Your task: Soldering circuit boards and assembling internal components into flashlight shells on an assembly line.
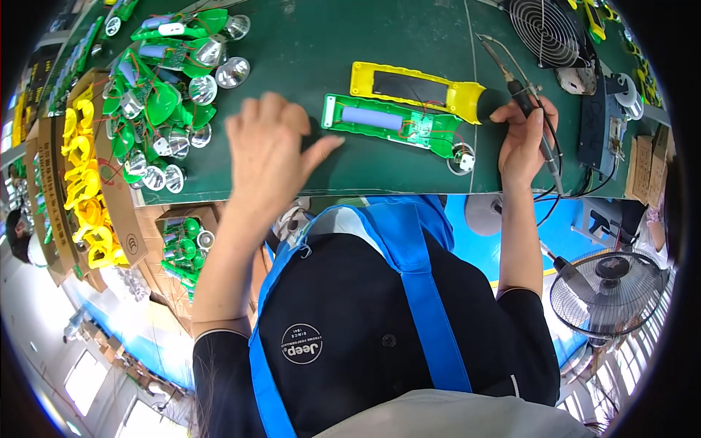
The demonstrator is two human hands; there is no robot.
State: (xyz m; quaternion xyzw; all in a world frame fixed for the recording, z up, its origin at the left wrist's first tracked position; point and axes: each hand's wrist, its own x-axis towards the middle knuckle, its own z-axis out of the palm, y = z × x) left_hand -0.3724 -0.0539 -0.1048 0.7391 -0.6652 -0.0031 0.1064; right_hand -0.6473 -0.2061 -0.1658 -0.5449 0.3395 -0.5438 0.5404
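Observation:
A soldering iron (520,93) is gripped in my right hand (527,142), its metal tip pointing up and away over the bench. My left hand (266,150) hovers palm down, thumb spread and fingers bent, with nothing visible in it. Between my hands lies a green lamp housing half (372,131). Inside it sit a purple cylindrical battery (372,118) and a green circuit board (420,128). Red wires run from the board to a round reflector (461,158) at the right end. Just beyond lies a yellow housing half (467,98) with a dark panel.
Green lamp assemblies with silver reflectors (203,89) are heaped at the left. Boxes there hold yellow parts (82,190) and more green assemblies (191,244). A small fan (544,29) and a dark device (602,117) with a wire spool stand at the right. A floor fan (606,292) is behind.

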